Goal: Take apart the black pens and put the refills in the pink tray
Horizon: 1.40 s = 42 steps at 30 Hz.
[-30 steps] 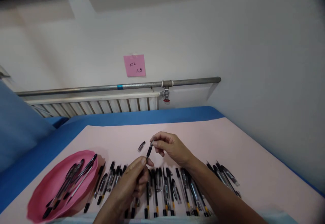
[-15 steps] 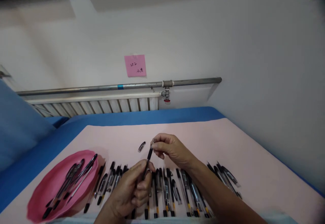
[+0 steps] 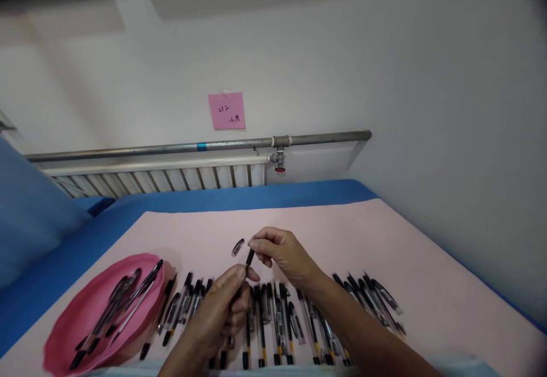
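A pen (image 3: 250, 256) with a black grip is held slantwise above the pink table cover. My left hand (image 3: 226, 303) is closed around its lower barrel. At the upper end, the thumb and fingertips of my right hand (image 3: 284, 251) pinch the tip, which they partly hide. A loose black-and-clear pen cap (image 3: 237, 247) lies on the cover just left of my right fingertips. Below my hands, several pen parts (image 3: 261, 326) lie in a row, barrels, refills and caps among them. My forearms cover some of these.
At the left stands a pink scalloped plate (image 3: 60, 320) holding several assembled pens (image 3: 115, 303) and a pale thin stick. More pens and caps (image 3: 371, 297) lie at the right. Behind the blue-edged table (image 3: 256, 193) are a radiator (image 3: 171, 177) and a pipe (image 3: 239, 144).
Both hands and the pen have shifted slightly left. My left hand has slid a little up the barrel, closer to my right fingertips. The loose cap has stayed put.
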Each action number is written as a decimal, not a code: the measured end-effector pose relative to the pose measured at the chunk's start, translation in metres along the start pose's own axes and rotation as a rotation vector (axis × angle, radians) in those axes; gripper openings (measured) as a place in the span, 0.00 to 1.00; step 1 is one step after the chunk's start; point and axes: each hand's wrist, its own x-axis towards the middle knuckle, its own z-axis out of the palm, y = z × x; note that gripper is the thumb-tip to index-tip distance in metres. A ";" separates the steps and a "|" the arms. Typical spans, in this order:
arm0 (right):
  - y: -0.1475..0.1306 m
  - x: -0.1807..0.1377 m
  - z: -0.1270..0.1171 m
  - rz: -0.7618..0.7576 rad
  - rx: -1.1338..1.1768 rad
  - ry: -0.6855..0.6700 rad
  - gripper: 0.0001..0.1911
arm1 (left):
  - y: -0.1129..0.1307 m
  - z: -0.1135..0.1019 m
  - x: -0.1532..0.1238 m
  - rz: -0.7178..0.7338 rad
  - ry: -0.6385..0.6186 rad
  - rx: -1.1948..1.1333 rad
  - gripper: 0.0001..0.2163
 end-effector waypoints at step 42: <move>0.005 0.000 -0.002 -0.054 -0.170 0.034 0.09 | 0.003 0.004 0.001 0.059 0.119 0.148 0.16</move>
